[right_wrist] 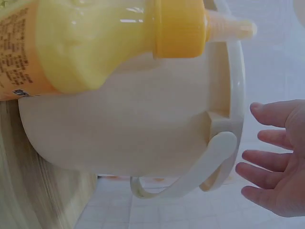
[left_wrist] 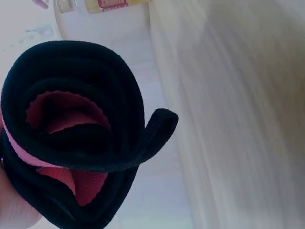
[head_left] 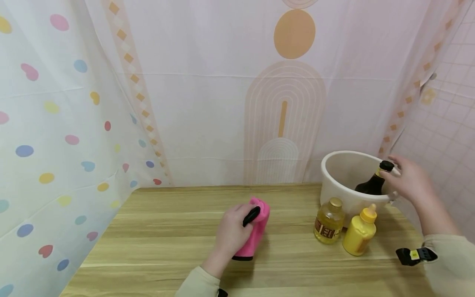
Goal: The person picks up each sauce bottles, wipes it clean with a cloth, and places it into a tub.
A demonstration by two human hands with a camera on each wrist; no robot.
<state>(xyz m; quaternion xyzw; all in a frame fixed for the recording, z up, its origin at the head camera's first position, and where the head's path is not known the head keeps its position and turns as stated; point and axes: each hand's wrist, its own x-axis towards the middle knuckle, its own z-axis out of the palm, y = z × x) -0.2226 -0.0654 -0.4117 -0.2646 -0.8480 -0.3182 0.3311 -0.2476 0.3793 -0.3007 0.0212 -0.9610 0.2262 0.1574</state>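
My left hand (head_left: 233, 229) grips a rolled pink cloth (head_left: 258, 233) with black edging, held upright over the table. In the left wrist view the black-edged end of the roll (left_wrist: 126, 86) faces the camera, with a small black loop sticking out. My right hand (head_left: 410, 177) is over the right rim of a white bucket (head_left: 343, 194), beside the neck of a dark bottle (head_left: 372, 183) that leans inside it. In the right wrist view the right hand (right_wrist: 286, 164) has its fingers spread, with nothing between them; the dark bottle is hidden there.
Just in front of the bucket stand a clear bottle of yellowish liquid (head_left: 329, 222) and a yellow squeeze bottle (head_left: 359, 233). The bucket's white handle (right_wrist: 190, 171) hangs at its side. Patterned curtains (head_left: 200, 103) border the wooden table (head_left: 167, 231).
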